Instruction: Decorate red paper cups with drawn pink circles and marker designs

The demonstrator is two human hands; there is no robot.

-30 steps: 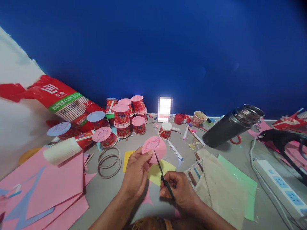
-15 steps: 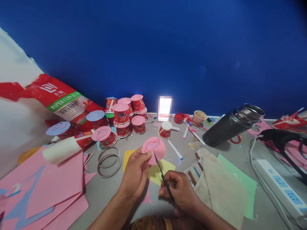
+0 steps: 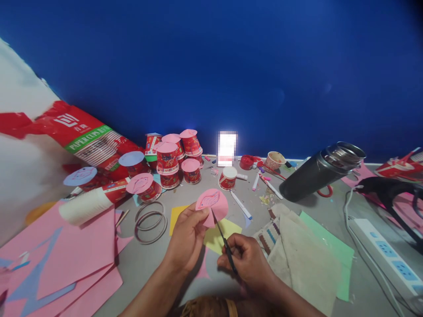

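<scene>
My left hand pinches a pink paper disc between thumb and fingers. A blue outline drawing marks the disc's face. Closed around black-handled scissors, my right hand keeps the dark blades pointing up and left. Their tip meets the lower middle of the disc, close to my left thumb. Under the hands lie a yellow paper sheet and a pink scrap. Just beyond the disc stands an upturned red paper cup with a white base.
Red cups topped with paper discs are stacked at the back left, near a cup bag. Pink sheets and two metal rings lie left. Markers, a black flask, a cloth and a power strip are right.
Both hands stay almost in place. The scissors and my right hand have shifted very slightly, with the blade tip still at the disc.
</scene>
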